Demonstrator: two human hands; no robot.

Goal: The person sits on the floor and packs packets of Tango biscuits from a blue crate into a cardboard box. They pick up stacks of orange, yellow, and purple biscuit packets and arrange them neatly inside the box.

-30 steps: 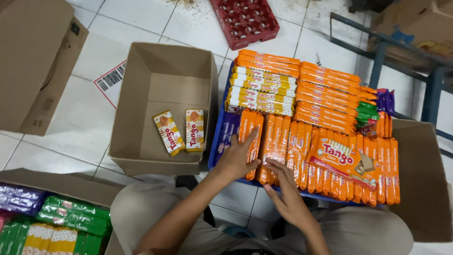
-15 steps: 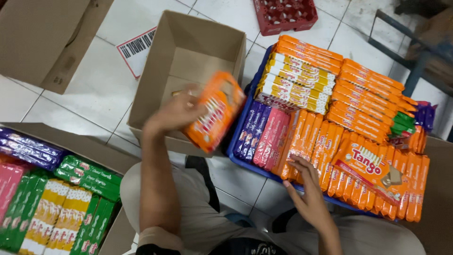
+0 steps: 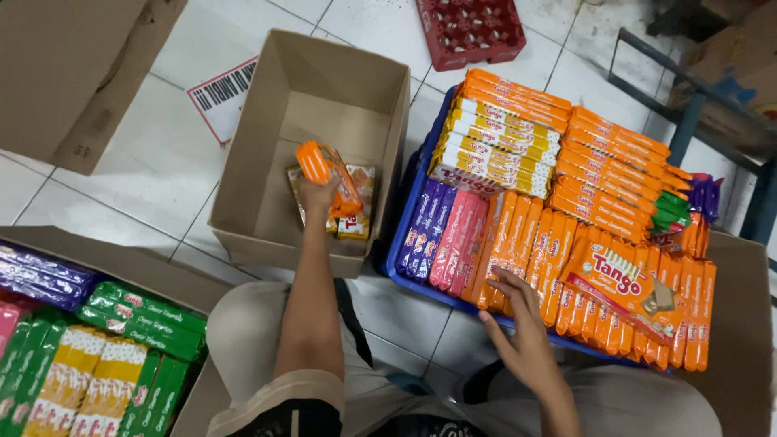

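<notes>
Seemingly light and crinkly, the orange wafer packs (image 3: 328, 174) sit clamped in the left hand (image 3: 320, 198) over the open carton (image 3: 243, 202); gripping mid-length suits them, while the right hand (image 3: 522, 336), fingers spread, touches the orange row (image 3: 526, 243)

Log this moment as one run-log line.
left hand: holds orange wafer packs inside open carton | right hand: fingertips on orange packs in blue crate

You work under even, bright overhead light: soft shadows gather inside the cardboard box (image 3: 324, 146), glare glints off the orange wrappers (image 3: 615, 162), and slight blur softens your moving left hand (image 3: 320, 194).
</notes>
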